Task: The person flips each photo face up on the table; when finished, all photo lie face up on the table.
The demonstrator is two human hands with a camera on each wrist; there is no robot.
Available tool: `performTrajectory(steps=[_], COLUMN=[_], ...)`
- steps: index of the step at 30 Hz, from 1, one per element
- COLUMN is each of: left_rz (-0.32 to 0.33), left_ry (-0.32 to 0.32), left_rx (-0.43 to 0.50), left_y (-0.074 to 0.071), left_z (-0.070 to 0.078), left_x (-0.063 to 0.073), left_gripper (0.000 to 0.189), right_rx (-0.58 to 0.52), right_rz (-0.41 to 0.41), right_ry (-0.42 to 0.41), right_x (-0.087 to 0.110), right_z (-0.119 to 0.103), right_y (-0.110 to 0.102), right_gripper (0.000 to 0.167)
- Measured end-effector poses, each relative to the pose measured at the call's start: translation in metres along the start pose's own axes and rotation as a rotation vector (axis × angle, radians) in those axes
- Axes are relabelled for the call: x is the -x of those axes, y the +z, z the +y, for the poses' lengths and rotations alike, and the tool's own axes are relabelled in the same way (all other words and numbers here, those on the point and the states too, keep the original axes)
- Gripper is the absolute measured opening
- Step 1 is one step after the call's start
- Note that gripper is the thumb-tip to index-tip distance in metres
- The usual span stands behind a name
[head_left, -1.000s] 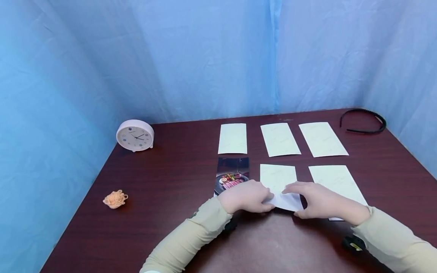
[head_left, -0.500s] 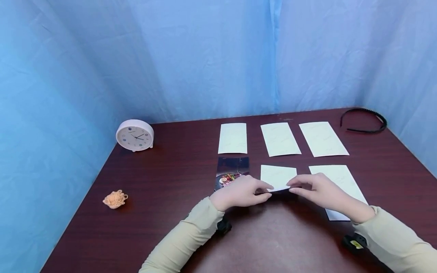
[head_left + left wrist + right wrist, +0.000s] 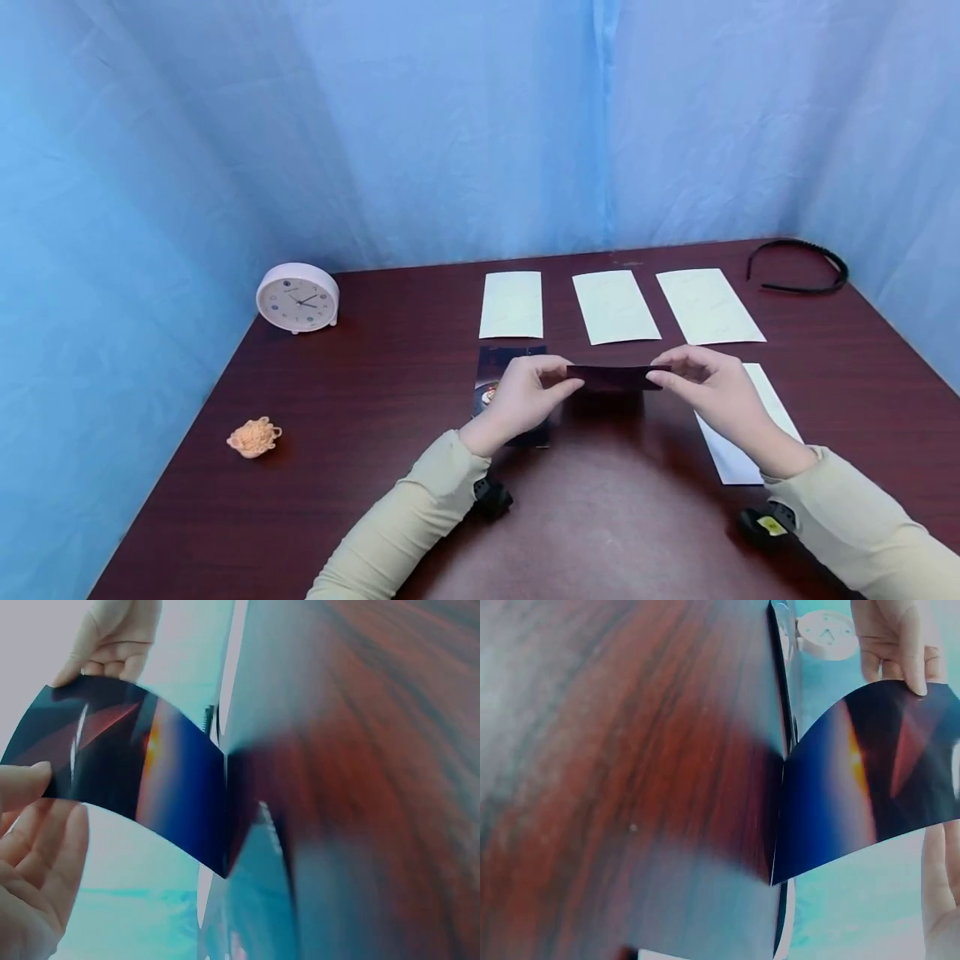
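2 sleeved arms reach up from the bottom edge of the head view, the left arm point(image 3: 408, 521) from lower middle, the right arm point(image 3: 858, 521) from the lower right corner. The left hand point(image 3: 527, 392) sits just right of center, the right hand point(image 3: 716, 392) further right, pretty much level, each doing a thumb-and-fingers pinch, tips turned inward.

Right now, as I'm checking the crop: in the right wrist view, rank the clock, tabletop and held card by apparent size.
tabletop
held card
clock
The held card is nearer the camera than the clock.
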State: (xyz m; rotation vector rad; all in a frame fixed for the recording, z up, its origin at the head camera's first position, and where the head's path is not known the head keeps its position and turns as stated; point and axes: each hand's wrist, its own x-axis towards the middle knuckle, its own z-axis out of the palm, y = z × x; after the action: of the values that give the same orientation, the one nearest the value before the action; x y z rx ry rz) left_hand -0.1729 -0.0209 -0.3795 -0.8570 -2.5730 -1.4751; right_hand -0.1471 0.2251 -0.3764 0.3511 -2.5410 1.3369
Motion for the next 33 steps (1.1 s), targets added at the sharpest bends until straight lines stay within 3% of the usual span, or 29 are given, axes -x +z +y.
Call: performTrajectory(steps=[5,10,16,20,24,28,33], left_rz=[0.098,0.133,0.182,0.210,0.262,0.315,0.343], left_ry=[-0.018,-0.063,-0.147,-0.193,-0.193,-0.179,-0.194], left_rx=[0.057,0.156,0.314,0.388,0.450,0.483,0.475], left_y=[-0.003,-0.007,-0.008,-0.009,-0.008,-0.007,-0.005], left_z=[0.005,0.007,0.003,0.002,-0.001,-0.002,-0.002], left_x=[-0.004,-0.006,-0.006,-0.007,-0.009,-0.011,-0.011], left_gripper=[0.013,0.014,0.023,0.031,0.030,0.030,0.031], right_rx=[0.005,0.000,-0.112,-0.202,-0.433,-0.754,-0.942], right_rz=[0.036,0.031,0.018,0.046,0.101,0.169,0.247], right_ry=[0.005,0.008,0.021,0.076,0.167,0.246,0.334], right_x=[-0.003,-0.006,-0.011,-0.013,-0.018,-0.025,-0.030], right_z=[0.007,0.009,0.000,-0.005,-0.009,-0.012,-0.018], right_y=[-0.001,0.000,0.004,0.006,0.010,0.015,0.022], right_gripper=[0.012,0.014,0.022,0.023,0.009,0.017,0.016])
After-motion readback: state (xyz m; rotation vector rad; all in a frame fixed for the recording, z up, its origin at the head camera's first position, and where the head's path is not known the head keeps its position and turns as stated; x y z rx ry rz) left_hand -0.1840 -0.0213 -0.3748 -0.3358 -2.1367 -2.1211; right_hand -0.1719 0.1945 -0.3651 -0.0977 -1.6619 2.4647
